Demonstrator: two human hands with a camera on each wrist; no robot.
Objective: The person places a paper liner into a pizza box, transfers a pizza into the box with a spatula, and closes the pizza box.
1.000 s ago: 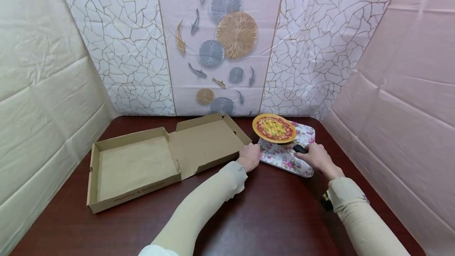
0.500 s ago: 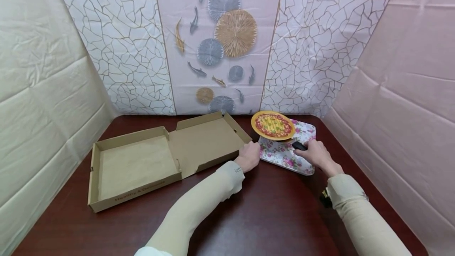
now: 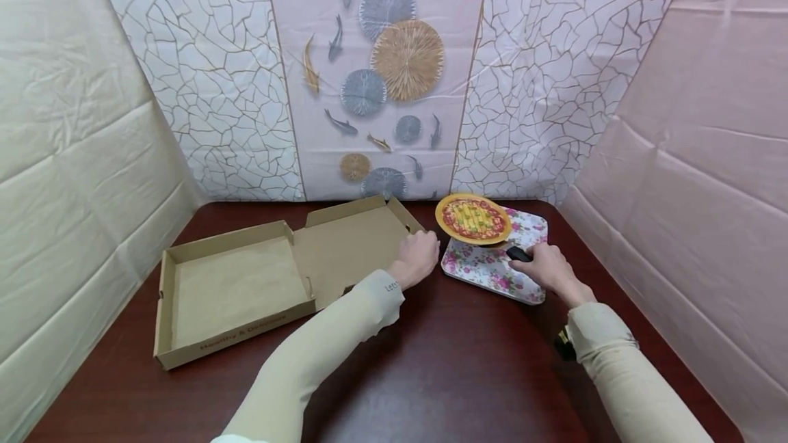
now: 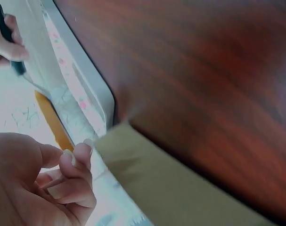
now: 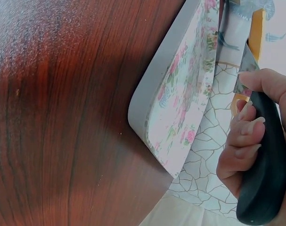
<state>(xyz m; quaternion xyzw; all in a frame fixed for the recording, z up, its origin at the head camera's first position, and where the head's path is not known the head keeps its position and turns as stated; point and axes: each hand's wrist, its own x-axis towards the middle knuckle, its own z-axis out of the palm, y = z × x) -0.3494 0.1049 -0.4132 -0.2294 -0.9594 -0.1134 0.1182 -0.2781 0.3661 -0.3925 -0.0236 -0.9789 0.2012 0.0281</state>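
Observation:
My right hand (image 3: pixel 548 269) grips the black handle (image 5: pixel 265 169) of a metal-bladed spatula (image 5: pixel 246 70). The blade reaches under a round pizza (image 3: pixel 473 219) with a yellow rim, which appears raised over the back-left part of a white floral tray (image 3: pixel 486 269). My left hand (image 3: pixel 418 257) is over the right edge of an open cardboard pizza box's lid (image 3: pixel 351 241), just left of the tray. In the left wrist view its fingers (image 4: pixel 74 188) are loosely curled beside the box lid's corner flap (image 4: pixel 147 174), and nothing shows between them.
The box's shallow base (image 3: pixel 234 292) lies open at the left of the dark red wooden table (image 3: pixel 468 368). A patterned cloth wall (image 3: pixel 382 74) closes the back, and pale cloth panels (image 3: pixel 695 142) stand at both sides.
My left hand has moved left off the tray's edge, over the lid's right side. The pizza and spatula have risen slightly, then stayed nearly still; my right hand keeps its grip.

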